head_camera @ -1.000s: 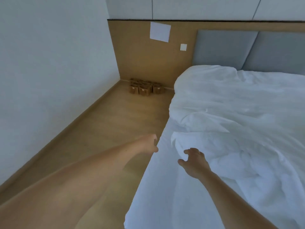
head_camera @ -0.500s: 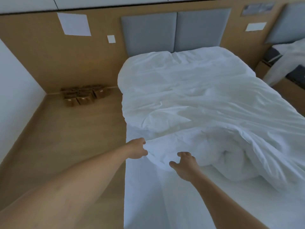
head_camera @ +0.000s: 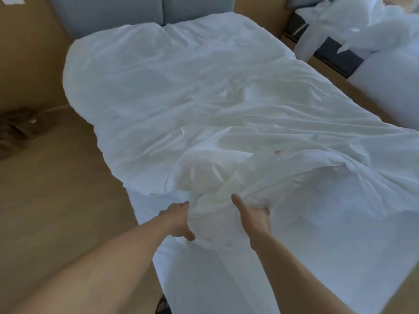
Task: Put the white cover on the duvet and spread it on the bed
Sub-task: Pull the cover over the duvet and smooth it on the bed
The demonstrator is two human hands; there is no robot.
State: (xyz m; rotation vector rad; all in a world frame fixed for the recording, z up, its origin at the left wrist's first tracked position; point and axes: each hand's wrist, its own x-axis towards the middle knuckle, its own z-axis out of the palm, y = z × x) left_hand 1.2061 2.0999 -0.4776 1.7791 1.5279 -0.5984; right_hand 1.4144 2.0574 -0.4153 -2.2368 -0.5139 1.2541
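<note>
The white covered duvet (head_camera: 192, 91) lies rumpled over the upper part of the bed (head_camera: 306, 257), its near edge bunched and folded back. My left hand (head_camera: 178, 219) holds the bunched near corner from the left, thumb out, its fingers hidden in the cloth. My right hand (head_camera: 254, 215) grips the same bunch of white cloth from the right, with its thumb pointing up and its fingers curled into the folds. The bare white sheet shows below my hands.
Wooden floor (head_camera: 56, 200) runs along the bed's left side, with brown objects (head_camera: 15, 132) by the wall. A grey headboard (head_camera: 140, 10) stands behind the bed. A second bed with heaped white bedding (head_camera: 374, 26) is at the right.
The view has swung right and down across the bed. Both hands have gone from hovering near the duvet's edge to taking hold of its bunched near corner.
</note>
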